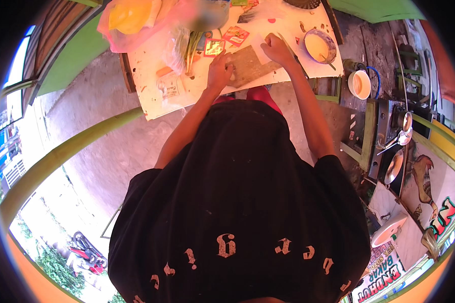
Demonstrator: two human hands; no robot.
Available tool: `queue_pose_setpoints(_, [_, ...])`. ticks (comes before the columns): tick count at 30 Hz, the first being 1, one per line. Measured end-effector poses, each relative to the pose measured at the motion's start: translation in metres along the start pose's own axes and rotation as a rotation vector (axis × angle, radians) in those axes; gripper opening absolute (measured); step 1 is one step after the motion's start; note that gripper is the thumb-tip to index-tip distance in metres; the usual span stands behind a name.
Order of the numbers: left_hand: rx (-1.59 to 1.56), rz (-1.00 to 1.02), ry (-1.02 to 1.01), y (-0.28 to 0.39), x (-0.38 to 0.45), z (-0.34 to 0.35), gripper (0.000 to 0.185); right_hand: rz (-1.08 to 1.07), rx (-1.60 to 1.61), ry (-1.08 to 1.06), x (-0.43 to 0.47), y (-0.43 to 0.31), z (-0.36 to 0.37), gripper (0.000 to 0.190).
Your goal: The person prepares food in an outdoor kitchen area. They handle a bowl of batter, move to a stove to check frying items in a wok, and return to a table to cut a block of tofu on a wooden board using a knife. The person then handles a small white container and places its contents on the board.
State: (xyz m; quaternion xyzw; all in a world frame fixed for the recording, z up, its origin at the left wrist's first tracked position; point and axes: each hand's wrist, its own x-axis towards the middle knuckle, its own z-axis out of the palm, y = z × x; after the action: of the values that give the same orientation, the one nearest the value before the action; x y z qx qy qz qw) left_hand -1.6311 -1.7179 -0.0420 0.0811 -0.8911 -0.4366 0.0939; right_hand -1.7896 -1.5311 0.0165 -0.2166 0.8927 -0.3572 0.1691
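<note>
My left hand (220, 72) rests at the left side of a wooden cutting board (246, 68), fingers bent. A small pale piece (233, 75) shows by its fingertips; whether they grip it is unclear. Over the board's far right part, my right hand (276, 49) is curled into a fist on a pale flat piece (259, 49), which could be a broad blade or a sheet. Beside the right wrist, a long thin tool with a dark edge (296, 57), perhaps a knife, slants along the table. Red-and-yellow sachets (236, 36) lie beyond the board.
The white tabletop (197, 89) holds a pink plastic bag (117, 38), green stalks (192, 47), an orange carrot-like piece (164, 71) and a clear printed packet (168, 87). A bowl of pale batter (318, 47) stands near the right edge. Farther right are a white tub (359, 84) and a stove (385, 128).
</note>
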Motion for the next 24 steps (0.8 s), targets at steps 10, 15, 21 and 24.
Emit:
queue_pose_setpoints(10, [0.089,0.11,-0.11,0.004,-0.001,0.021,0.048,-0.357,-0.578,0.041,-0.109,0.053,0.085,0.055])
queue_pose_setpoints(15, [0.592,0.264,-0.437,0.002,-0.016,0.036,0.06,-0.377,-0.48,0.037,-0.104,0.04,0.094,0.06])
queue_pose_setpoints(21, [0.816,0.278,-0.571,0.001,-0.018,0.038,0.067,-0.304,-0.69,0.172,-0.061,0.05,0.086,0.059])
queue_pose_setpoints(24, [0.844,0.254,-0.622,0.004,-0.017,0.036,0.069,-0.307,-0.669,0.217,-0.056,0.056,0.099,0.06])
